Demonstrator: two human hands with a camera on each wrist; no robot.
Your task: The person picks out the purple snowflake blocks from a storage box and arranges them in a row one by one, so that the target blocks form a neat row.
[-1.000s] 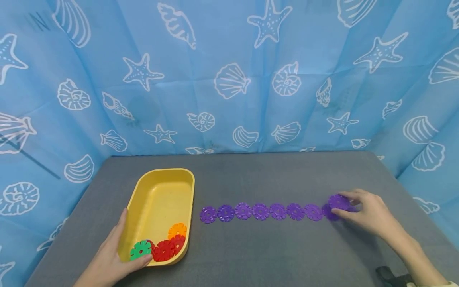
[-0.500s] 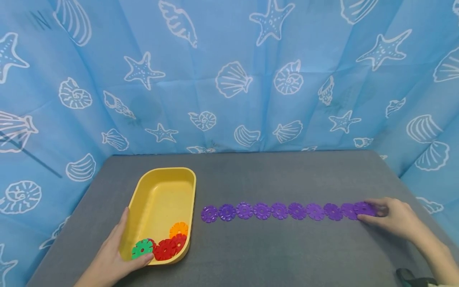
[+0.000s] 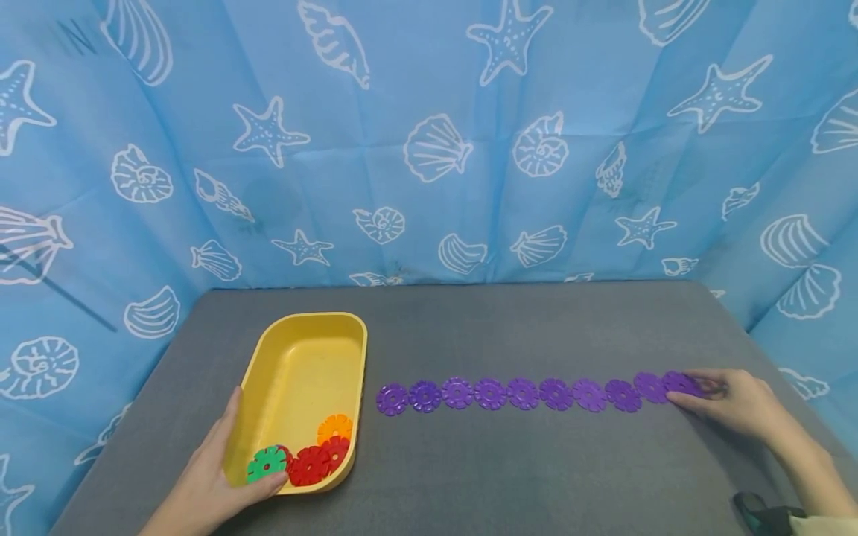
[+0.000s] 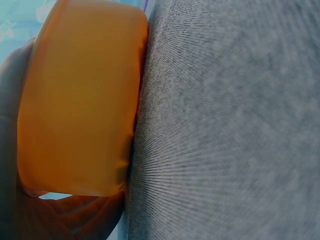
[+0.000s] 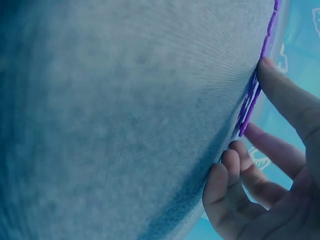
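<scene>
A row of purple notched plastic discs runs across the grey table, each close against its neighbour. At its right end my right hand pinches the last purple disc between thumb and fingers. The right wrist view shows this disc edge-on, low over the cloth, its near end tilted slightly off the surface. My left hand grips the yellow bin at its near left corner, thumb over the front rim. In the left wrist view the bin's wall fills the space beside the fingers.
Inside the bin, at its near end, lie a green disc, several red discs and an orange disc. A blue shell-print curtain hangs behind the grey table.
My right hand has moved right along the row, bringing the purple disc down to the end. Since half a second ago the last discs shifted slightly away from me. The left hand stays put.
</scene>
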